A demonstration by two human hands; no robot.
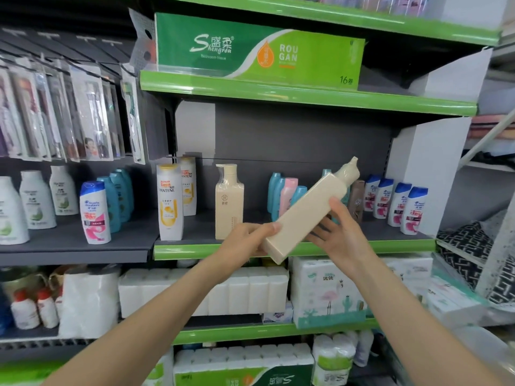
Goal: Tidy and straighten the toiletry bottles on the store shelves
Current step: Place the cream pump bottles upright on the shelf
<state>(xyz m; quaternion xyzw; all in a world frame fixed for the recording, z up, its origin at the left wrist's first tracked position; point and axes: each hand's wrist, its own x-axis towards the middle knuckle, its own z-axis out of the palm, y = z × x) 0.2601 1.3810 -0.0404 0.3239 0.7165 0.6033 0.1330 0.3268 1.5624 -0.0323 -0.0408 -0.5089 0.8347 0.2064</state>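
A tall cream pump bottle [309,210] is held tilted in front of the middle shelf [195,250], its pump pointing up to the right. My left hand [248,238] grips its lower end, thumb on top. My right hand [338,232] cups the bottle's middle from the right, thumb on its face and fingers spread behind. A matching cream bottle [229,201] stands upright on the shelf to the left. Two Pantene bottles [170,201] stand further left. Blue and pink bottles [285,193] stand behind the held bottle.
Several white Head & Shoulders bottles [397,204] line the shelf's right end; another [94,211] stands on the grey left shelf [69,247]. A green tissue pack [259,48] sits above. Toilet paper packs [245,291] fill the lower shelves. Packaged toothbrushes [69,112] hang at left.
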